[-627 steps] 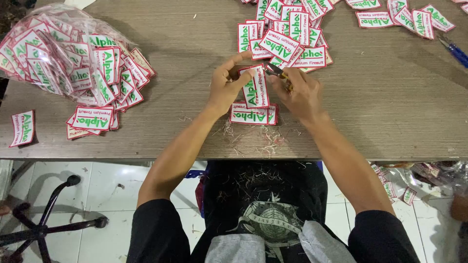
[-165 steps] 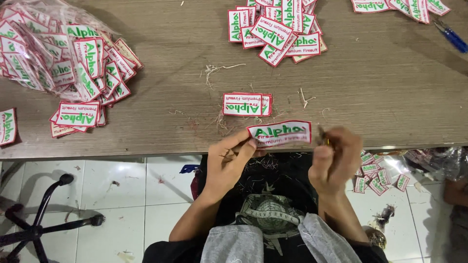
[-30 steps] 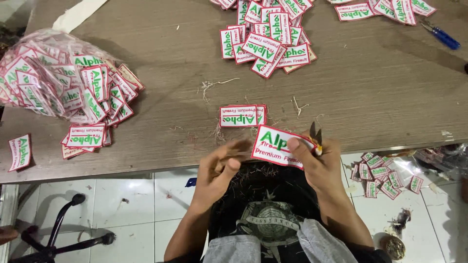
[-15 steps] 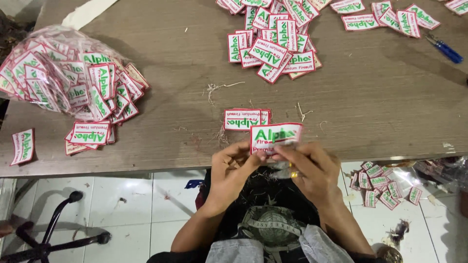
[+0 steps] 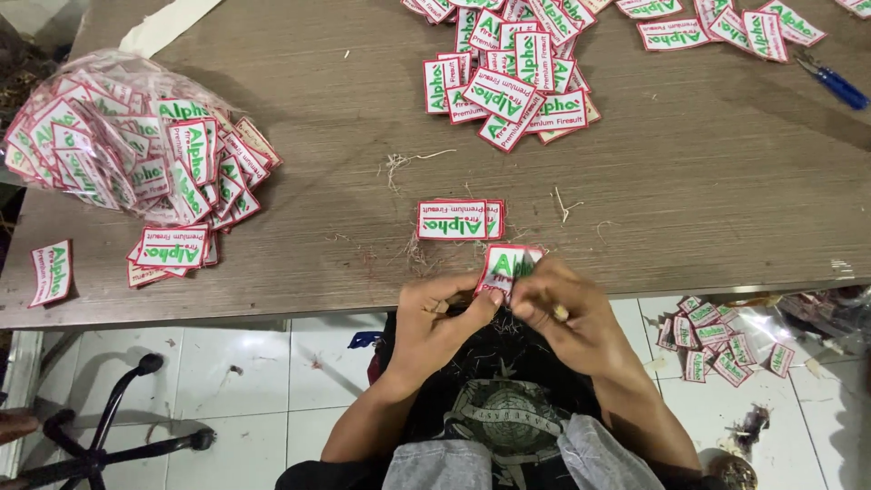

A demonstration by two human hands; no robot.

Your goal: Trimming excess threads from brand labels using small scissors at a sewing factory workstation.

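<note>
Both hands meet at the near table edge around one white embroidered patch (image 5: 508, 266) with a red border and green lettering. My left hand (image 5: 442, 318) pinches its lower left corner. My right hand (image 5: 564, 313) grips its right side, with a small metal tool showing between the fingers. Just beyond it, a small stack of the same patches (image 5: 459, 220) lies flat on the brown wooden table (image 5: 689, 181). Loose thread scraps (image 5: 404, 163) lie scattered around.
A clear plastic bag (image 5: 86, 136) spills many patches at the left. Another pile of patches (image 5: 513, 77) lies at the top centre, more at the top right beside a blue pen (image 5: 830, 82). Patches litter the tiled floor (image 5: 717, 340) on the right. A chair base (image 5: 100, 436) stands lower left.
The patch has turned from flat and wide to more upright between my fingers, and both hands have closed in tighter around it near the table edge.
</note>
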